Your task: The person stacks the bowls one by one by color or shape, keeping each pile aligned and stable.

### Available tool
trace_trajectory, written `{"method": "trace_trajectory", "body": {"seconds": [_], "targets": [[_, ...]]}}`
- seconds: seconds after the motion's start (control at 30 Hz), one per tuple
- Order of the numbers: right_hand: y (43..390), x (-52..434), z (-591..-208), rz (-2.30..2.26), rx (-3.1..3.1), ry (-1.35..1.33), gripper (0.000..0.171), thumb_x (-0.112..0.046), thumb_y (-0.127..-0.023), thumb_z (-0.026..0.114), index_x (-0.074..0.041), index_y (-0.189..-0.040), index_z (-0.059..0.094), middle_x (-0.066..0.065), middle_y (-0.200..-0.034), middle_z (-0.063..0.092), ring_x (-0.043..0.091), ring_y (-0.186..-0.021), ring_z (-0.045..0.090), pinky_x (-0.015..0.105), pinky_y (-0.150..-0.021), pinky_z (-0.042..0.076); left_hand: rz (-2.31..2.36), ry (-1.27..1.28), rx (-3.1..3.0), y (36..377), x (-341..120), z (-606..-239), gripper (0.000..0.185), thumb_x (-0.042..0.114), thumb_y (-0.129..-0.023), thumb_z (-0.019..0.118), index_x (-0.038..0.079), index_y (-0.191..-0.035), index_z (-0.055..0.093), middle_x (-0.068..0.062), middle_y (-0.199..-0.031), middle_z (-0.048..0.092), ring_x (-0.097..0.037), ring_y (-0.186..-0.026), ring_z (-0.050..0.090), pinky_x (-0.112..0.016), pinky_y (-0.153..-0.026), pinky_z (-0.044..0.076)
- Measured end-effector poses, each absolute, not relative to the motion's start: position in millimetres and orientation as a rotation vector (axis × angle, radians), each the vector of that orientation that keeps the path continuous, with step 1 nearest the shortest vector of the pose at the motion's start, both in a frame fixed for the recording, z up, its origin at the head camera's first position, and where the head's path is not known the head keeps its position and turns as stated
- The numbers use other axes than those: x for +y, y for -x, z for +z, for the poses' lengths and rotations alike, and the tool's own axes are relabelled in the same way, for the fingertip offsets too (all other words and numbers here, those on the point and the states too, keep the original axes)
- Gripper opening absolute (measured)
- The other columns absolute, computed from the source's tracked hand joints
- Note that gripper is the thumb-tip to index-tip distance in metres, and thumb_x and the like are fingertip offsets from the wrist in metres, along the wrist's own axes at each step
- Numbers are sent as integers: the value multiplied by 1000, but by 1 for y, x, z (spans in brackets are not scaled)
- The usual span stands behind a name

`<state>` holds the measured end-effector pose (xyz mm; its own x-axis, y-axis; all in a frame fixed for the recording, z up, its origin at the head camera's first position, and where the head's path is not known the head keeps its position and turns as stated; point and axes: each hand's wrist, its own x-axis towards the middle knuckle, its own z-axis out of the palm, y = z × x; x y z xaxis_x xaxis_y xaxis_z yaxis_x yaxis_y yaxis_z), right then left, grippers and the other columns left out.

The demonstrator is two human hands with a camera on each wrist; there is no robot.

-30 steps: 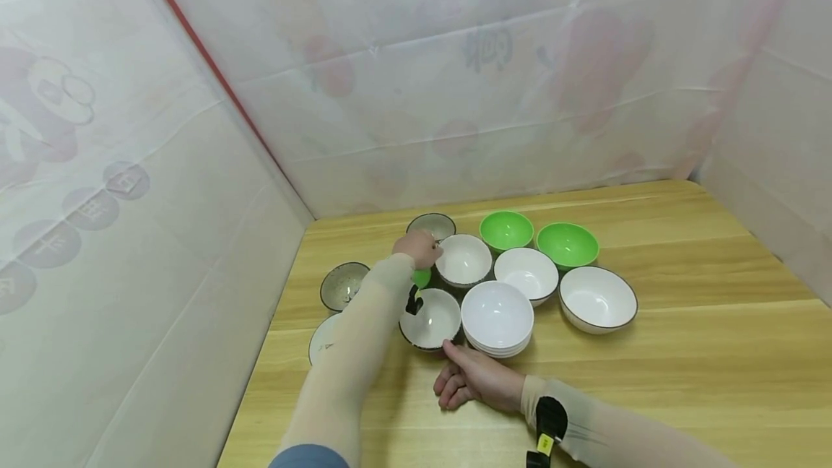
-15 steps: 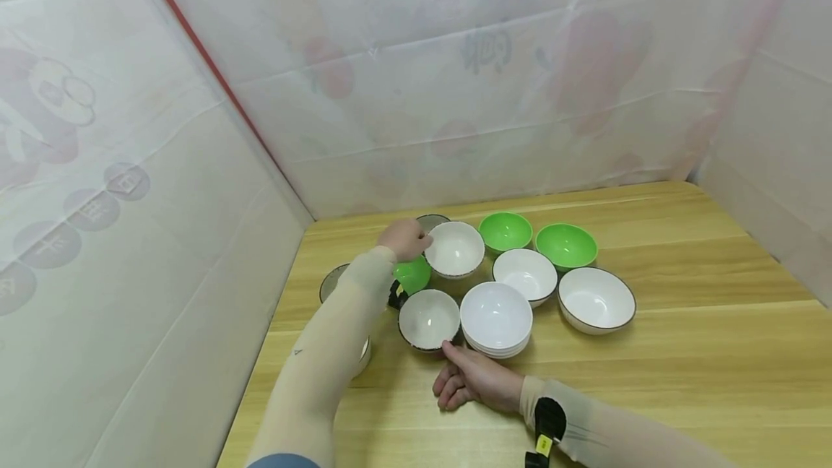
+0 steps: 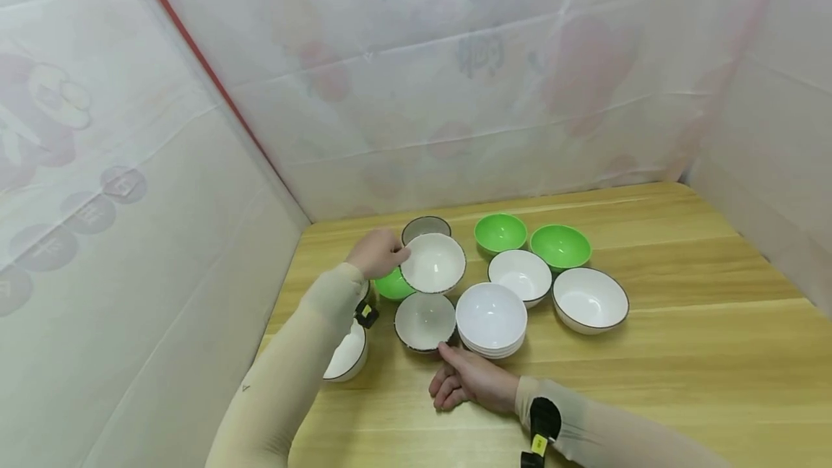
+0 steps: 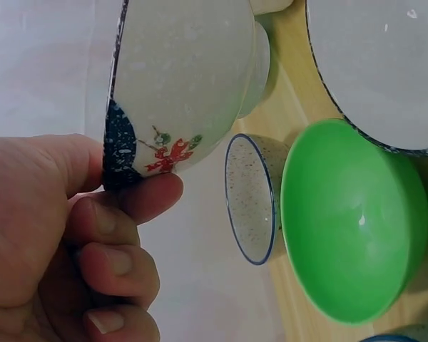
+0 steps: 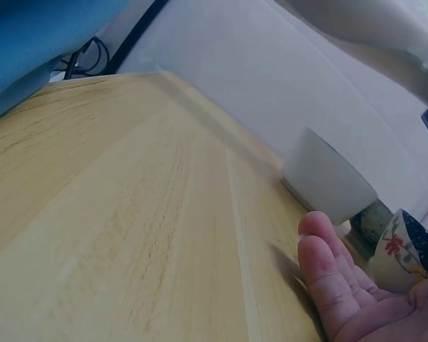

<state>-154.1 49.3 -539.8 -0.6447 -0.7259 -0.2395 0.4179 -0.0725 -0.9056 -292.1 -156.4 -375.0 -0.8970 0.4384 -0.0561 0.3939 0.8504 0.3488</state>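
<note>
Three green bowls: one (image 3: pixel 500 232) and another (image 3: pixel 560 245) at the back, a third (image 3: pixel 391 286) partly hidden near the left. Two speckled grey bowls: one (image 3: pixel 425 227) at the back, one seen only from the left wrist (image 4: pixel 251 199). Five single white bowls: four dark-rimmed (image 3: pixel 432 263) (image 3: pixel 425 321) (image 3: pixel 590 300) (image 3: pixel 347 356), one plain (image 3: pixel 519 275). One stack of plain white bowls (image 3: pixel 490 320), number within not countable. Two hands (image 3: pixel 377 253) (image 3: pixel 469 383). One wooden counter (image 3: pixel 682 352).
</note>
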Motion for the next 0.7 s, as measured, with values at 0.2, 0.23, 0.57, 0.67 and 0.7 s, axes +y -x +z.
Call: {"method": "trace_trajectory", "body": {"seconds": [0.2,0.23,0.57,0.67,0.7], "targets": [[154,48,-541,-1827,1386,362,75,-55,-100,31,15,-104,56,18,-90,64,24,-80,66,36,-74,56,574,-625,2892,279,-168,-375,52,26,-97,55,16,-49,38,7,-45,30,-7,-41,27,-22,-42,22],[154,48,-542,-1825,1383,360,75,-56,-100,31,15,-104,55,17,-90,64,24,-80,66,36,-74,56,573,-617,2891,277,-170,-376,52,26,-97,55,17,-49,39,8,-45,31,-7,-41,28,-22,-42,22],[153,49,-547,-1826,1383,346,77,-58,-99,32,16,-107,54,17,-91,64,24,-80,66,36,-74,57,597,-575,2863,259,-181,-390,50,26,-96,57,17,-50,39,9,-46,31,-7,-42,29,-22,-42,23],[154,49,-546,-1829,1384,348,77,-57,-99,32,16,-107,54,17,-91,64,24,-79,66,36,-73,57,602,-572,2845,256,-182,-396,50,26,-96,56,17,-50,38,9,-46,30,-7,-42,28,-22,-42,22],[154,49,-546,-1829,1382,349,76,-57,-99,32,15,-106,54,17,-91,64,24,-79,66,36,-73,57,599,-573,2839,255,-182,-398,51,27,-96,56,17,-50,38,10,-46,30,-6,-42,28,-22,-42,22]]}}
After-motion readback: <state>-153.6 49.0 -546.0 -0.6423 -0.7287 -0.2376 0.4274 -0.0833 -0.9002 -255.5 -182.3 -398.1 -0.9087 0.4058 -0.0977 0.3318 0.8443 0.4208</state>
